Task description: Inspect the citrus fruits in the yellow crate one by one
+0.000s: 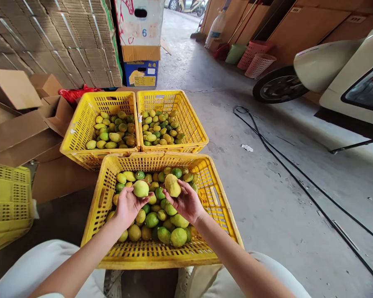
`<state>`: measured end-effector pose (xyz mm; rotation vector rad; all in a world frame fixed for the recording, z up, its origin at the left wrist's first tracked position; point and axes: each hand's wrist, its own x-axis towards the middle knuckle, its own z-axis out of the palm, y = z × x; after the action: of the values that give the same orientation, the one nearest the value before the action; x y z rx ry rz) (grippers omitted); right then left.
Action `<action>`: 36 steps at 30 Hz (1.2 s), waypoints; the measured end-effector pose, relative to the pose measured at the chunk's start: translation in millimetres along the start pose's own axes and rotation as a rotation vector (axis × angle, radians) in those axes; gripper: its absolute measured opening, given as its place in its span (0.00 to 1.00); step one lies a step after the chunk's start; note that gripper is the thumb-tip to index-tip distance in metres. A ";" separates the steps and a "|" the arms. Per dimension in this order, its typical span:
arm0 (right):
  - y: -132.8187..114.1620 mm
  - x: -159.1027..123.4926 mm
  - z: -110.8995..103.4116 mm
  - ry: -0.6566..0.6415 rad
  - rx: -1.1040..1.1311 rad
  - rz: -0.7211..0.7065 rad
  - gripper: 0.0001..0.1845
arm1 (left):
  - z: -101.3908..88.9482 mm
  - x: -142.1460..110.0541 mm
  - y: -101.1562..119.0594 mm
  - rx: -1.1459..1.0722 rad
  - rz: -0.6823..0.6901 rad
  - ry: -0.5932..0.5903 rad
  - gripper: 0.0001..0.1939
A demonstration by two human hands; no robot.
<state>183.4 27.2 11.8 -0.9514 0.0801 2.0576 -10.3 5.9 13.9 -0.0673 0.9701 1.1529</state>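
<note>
Grey floor (267, 215) carried the front crate (161, 263). Above it, between the side edges, the left hand (129, 205) held a greenish lemon (141, 188), the right hand (189, 205) a yellow lemon (173, 185).

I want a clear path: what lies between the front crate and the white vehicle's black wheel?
The head view shows a black cable and a small white scrap on the floor.

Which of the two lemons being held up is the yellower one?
It's the yellow lemon in the person's right hand. The paler lemon in the left hand has a greenish tint.
</note>
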 end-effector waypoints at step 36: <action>12.2 -0.3 -2.0 0.007 -0.038 -0.053 0.11 | -3.2 -5.4 -5.9 0.102 -0.027 -0.165 0.16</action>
<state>176.0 18.5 7.4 -0.9743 0.0198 2.0134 -8.0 -2.3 13.1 0.0950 0.8775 1.0655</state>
